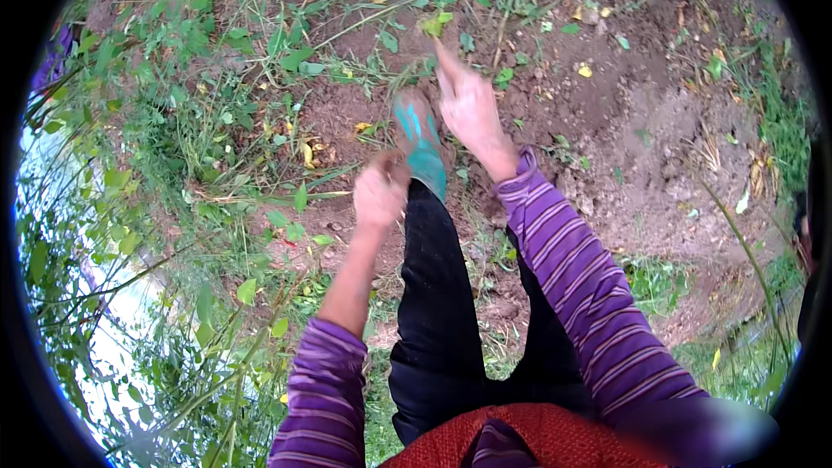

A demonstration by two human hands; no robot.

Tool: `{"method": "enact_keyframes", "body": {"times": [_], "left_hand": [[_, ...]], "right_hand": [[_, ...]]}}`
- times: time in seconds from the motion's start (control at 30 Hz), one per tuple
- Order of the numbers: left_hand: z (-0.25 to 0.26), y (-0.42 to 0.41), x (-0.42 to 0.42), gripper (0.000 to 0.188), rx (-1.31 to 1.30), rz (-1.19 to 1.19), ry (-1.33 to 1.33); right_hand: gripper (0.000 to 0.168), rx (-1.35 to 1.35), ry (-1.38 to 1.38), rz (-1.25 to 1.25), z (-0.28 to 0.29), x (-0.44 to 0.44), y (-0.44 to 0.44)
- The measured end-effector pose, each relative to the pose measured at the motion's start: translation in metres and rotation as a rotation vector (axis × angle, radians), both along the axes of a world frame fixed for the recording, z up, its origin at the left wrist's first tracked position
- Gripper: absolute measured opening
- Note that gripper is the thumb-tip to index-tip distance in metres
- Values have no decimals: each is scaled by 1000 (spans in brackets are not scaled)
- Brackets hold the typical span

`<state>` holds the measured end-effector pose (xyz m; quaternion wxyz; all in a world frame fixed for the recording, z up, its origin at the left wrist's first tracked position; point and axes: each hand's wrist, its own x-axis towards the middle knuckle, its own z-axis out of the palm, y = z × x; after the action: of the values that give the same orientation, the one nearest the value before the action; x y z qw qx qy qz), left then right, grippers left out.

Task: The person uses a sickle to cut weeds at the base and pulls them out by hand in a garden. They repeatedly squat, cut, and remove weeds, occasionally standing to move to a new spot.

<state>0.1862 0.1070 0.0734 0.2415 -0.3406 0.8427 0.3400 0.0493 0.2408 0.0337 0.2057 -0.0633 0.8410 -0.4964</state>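
My left hand [379,195] is blurred, its fingers curled beside the top of a teal boot [426,166]. Whether anything is inside that hand cannot be made out. To the right of the boot and farther forward, my right hand [469,104] stretches out a forefinger, with the other fingers partly bent. Its fingertip appears close to a yellow-green leaf [435,25]; contact between them is unclear. I see nothing held in the right hand. The boot is smeared with mud and stands on brown soil [351,114]. Black trousers [435,273] cover my legs.
Leafy weeds [214,91] spread over the left side, with thin stems [240,364] rising at the lower left. Bare, lumpy earth [650,162] lies to the right, bordered by grass [783,123]. A long stalk [741,240] leans across the right side.
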Motion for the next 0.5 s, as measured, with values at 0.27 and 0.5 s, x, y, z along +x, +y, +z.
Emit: {"method": "enact_keyframes", "body": {"times": [0.27, 0.5], "left_hand": [[-71, -16, 0, 39, -181, -295, -273], [-101, 9, -2, 57, -150, -455, -676]], "right_hand": [[69, 526, -188, 444, -38, 145, 71], [59, 768, -655, 569, -42, 169, 105]]}}
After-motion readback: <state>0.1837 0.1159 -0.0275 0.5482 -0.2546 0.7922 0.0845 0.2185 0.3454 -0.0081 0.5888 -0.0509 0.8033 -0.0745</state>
